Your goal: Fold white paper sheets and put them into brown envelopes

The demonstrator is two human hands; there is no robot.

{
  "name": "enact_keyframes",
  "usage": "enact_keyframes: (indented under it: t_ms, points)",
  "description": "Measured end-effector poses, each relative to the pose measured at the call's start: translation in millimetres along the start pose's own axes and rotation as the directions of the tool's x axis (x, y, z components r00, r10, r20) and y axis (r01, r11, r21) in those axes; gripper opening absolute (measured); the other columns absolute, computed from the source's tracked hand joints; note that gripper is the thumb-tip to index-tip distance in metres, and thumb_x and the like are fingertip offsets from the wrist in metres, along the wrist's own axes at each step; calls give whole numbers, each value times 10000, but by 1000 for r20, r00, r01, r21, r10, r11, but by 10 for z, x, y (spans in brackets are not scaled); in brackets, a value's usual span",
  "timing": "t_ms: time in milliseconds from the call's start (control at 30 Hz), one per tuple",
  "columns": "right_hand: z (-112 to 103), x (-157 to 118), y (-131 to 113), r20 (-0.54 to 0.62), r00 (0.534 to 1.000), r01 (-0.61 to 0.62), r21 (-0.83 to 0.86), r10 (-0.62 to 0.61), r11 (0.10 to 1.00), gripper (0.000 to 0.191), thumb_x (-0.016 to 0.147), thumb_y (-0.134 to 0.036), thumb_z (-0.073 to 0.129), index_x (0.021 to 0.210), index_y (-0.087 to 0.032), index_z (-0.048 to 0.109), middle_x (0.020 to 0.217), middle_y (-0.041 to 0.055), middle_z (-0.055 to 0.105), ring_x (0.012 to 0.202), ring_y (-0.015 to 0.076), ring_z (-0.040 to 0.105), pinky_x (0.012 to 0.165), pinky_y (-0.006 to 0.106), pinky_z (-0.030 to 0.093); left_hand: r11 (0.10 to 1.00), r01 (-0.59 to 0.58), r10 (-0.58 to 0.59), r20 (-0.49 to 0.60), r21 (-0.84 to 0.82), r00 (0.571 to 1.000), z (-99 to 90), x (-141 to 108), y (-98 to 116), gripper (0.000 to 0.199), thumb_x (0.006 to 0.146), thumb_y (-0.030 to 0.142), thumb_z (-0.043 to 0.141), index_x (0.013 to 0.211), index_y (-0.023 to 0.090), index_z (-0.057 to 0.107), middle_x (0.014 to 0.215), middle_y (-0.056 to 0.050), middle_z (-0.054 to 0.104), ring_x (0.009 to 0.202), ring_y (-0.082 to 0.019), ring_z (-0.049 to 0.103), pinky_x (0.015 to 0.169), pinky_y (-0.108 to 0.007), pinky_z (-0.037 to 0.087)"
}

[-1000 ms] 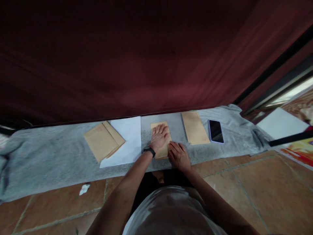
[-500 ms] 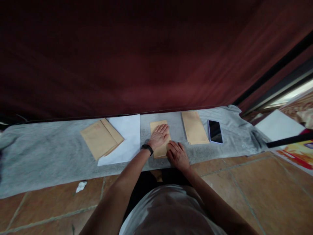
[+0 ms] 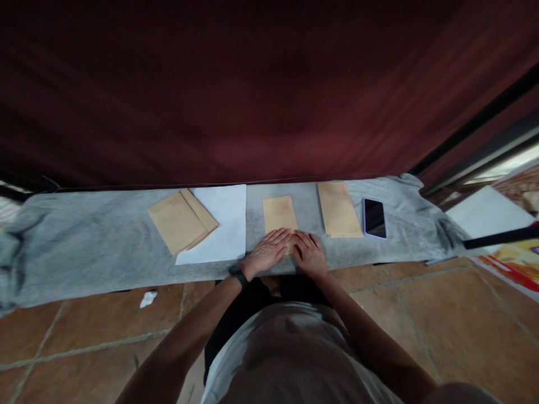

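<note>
A brown paper envelope [image 3: 278,213] with faint red print near its top lies upright in front of me on the grey cloth. My left hand [image 3: 268,250] rests flat across its lower left part, fingers stretched toward the right. Against the lower right part lies my right hand [image 3: 310,255], its fingers extended and slightly bent. The fingertips of both hands nearly meet on the envelope, and they hide much of its near end. Neither hand is lifting anything.
Left of me several brown envelopes [image 3: 179,221] overlap white paper [image 3: 229,224]. To the right lie a stack of envelopes [image 3: 339,210] and a phone [image 3: 374,217]. The grey cloth [image 3: 105,241] covers a narrow bench beside a dark red curtain [image 3: 252,112]. A paper scrap [image 3: 148,298] lies on the floor.
My left hand has slid from the envelope's middle down to its near end, baring the red print. My right hand has shifted slightly and now lies beside the left fingertips.
</note>
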State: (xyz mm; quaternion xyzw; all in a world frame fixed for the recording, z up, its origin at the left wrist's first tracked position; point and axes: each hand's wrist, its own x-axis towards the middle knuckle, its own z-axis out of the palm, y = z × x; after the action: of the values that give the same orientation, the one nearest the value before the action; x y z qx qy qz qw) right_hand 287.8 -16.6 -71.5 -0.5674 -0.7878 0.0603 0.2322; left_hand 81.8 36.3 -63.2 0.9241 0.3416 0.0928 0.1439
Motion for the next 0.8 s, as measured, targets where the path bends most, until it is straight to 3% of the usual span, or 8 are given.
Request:
enact_keyframes:
  t_ms: [133, 267, 467, 633, 800]
  points:
    - [18, -16, 19, -21, 1000, 14, 13, -13, 1000, 416, 997, -241, 468, 1398, -186, 565, 1471, 106, 574, 1367, 227, 515, 1215, 462, 292, 999, -29, 25, -72, -46, 997, -20, -374, 100, 478, 1050, 390, 416, 1486, 207, 481, 1559, -60, 490, 1485, -175, 382, 1230, -390, 326]
    - [-12, -38, 22, -34, 999, 35, 49, -33, 998, 376, 1015, -242, 453, 1362, -191, 588, 1456, 99, 588, 1361, 222, 520, 1210, 467, 298, 997, 40, -55, -215, -72, 975, -6, -549, 219, 367, 1050, 326, 440, 1357, 209, 603, 1438, -64, 617, 1372, -182, 534, 1161, -399, 438]
    - [-80, -75, 76, -20, 991, 137, 142, -136, 980, 277, 1021, -334, 515, 1234, -225, 655, 1385, 82, 640, 1312, 222, 558, 1169, 464, 357, 990, 107, -129, -310, -87, 942, 5, -508, 347, 298, 1036, 227, 445, 1230, 209, 669, 1302, -65, 703, 1252, -195, 632, 1085, -413, 518]
    - [-54, -58, 61, -62, 992, 117, 169, -108, 979, 180, 1013, -327, 539, 1085, -235, 676, 1307, 72, 678, 1241, 227, 599, 1131, 470, 392, 977, 189, -211, -357, -95, 910, 72, -455, 391, 255, 1030, 214, 463, 1158, 193, 683, 1248, -77, 722, 1166, -206, 671, 1041, -405, 539]
    - [-7, -28, 10, -71, 997, 51, 124, -43, 991, 129, 1007, -288, 551, 1015, -234, 667, 1231, 66, 701, 1168, 242, 619, 1051, 452, 447, 967, 238, -255, -388, -93, 886, 147, -427, 439, 274, 1022, 184, 457, 1212, 194, 655, 1252, -86, 712, 1172, -227, 658, 1025, -425, 537]
